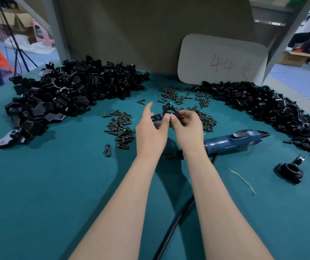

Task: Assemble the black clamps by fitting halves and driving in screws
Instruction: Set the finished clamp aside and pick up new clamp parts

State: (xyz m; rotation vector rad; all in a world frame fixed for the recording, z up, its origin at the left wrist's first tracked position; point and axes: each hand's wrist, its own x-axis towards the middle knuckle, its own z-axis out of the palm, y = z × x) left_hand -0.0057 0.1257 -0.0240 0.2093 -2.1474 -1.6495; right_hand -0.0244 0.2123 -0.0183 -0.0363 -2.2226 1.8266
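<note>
Now, left hand [150,128]: middle of the frame, raised off the table. Your thumb and lower fingers pinch the left end of the clamp [166,110]; the forefinger stands out straight, clear of it.
Right hand [187,128]: touching the left one, fingers curled in tight round the clamp's right side. Whether a screw also sits under those fingertips, you cannot tell from here.
Clamp: black, held in the air between your two hands, just above centre frame, over the screws. How its halves are seated is too small to read.
Left pile [66,94]: big heap of black clamp halves, upper left, spilling toward the left edge.
Right pile [263,107]: smaller black parts in a band from upper middle down the right edge.
Screws [120,128]: dark, loose heap left of your hands; more scattered behind and to the right of them.
Stray screws [107,150]: two, just below that heap.
Electric screwdriver [231,142]: blue body, lying on its side right of your right wrist, tip partly hidden behind the forearm.
Cable [176,222]: black, running down between your forearms to the bottom edge.
Finished clamp [290,169]: lying alone, lower right.
Table [56,184]: teal covering.
Card [221,61]: pale, leaning at the back, upper right, marked "44".
Thread [242,180]: yellow-green strand, right of your right forearm.
</note>
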